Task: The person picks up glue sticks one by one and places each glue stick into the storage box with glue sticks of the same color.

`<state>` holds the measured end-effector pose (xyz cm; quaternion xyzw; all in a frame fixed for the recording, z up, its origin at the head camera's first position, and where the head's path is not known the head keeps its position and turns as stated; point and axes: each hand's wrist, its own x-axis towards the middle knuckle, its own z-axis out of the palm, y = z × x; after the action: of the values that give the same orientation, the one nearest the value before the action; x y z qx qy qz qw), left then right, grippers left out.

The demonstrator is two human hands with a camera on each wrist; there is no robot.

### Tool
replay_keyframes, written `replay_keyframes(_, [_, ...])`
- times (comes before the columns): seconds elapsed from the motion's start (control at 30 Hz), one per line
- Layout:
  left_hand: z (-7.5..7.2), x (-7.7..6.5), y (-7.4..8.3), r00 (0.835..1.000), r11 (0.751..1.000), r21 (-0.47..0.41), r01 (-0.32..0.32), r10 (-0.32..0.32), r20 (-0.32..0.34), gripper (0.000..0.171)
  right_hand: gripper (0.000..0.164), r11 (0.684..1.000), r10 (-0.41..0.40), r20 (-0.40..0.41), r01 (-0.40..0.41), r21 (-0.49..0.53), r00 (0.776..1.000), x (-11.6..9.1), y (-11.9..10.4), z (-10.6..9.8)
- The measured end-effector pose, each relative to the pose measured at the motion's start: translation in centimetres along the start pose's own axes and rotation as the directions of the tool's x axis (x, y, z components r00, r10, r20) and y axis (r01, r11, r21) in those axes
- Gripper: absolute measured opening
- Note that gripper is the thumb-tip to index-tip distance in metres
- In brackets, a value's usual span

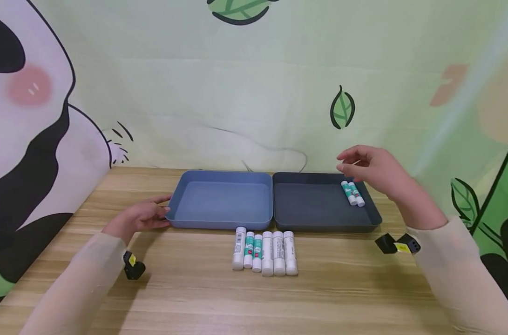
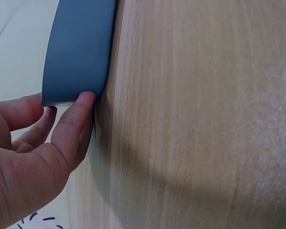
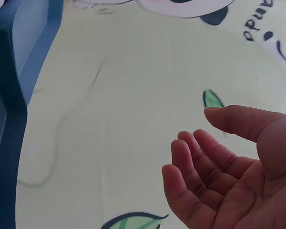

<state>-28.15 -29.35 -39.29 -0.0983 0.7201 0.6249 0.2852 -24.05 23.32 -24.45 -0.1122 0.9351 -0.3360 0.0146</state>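
Observation:
My left hand [image 1: 146,215] is at the left end of a blue tray [image 1: 226,224]; in the left wrist view its fingertips touch the end wall of the tray [image 2: 78,52]. My right hand [image 1: 373,168] hovers over the back right corner of a dark grey tray [image 1: 312,204]. Its fingers bend loosely with nothing between them, as the right wrist view shows the palm [image 3: 248,186] bare. Two small green-and-white glue sticks [image 1: 352,193] lie side by side in the dark tray's right part. The blue tray holds nothing.
In front of the trays, several white glue sticks [image 1: 279,253] lie in a row, with two small green-labelled glue sticks [image 1: 253,252] among them. The trays stand side by side at the back of the wooden table [image 1: 186,288], close to a printed cloth backdrop [image 1: 174,93].

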Motion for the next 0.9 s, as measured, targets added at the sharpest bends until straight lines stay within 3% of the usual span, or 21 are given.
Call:
replay_keyframes(0.23, [0.3,-0.1,0.1,1.0,1.0,0.0,0.004,-0.004,-0.004,0.071,0.037,0.994,-0.037,-0.01,0.038,0.104,0.999,-3.0,0.1,1.8])
replay_keyframes(0.47, [0.1,0.0,0.0,1.0,1.0,0.007,0.006,-0.006,-0.003,0.07,0.03,0.994,-0.103,0.014,0.102,0.034,0.995,-4.6,-0.2,3.7])
replay_keyframes(0.67, [0.1,0.0,0.1,1.0,1.0,-0.005,-0.008,0.008,-0.003,0.07,0.024,0.985,-0.157,0.098,0.149,0.086,0.983,-5.3,-0.4,5.5])
replay_keyframes(0.9, [0.1,0.0,-0.1,1.0,1.0,-0.011,-0.004,0.004,-0.003,0.071,0.024,0.978,-0.131,0.214,0.092,0.186,0.968,-5.4,0.4,8.3])
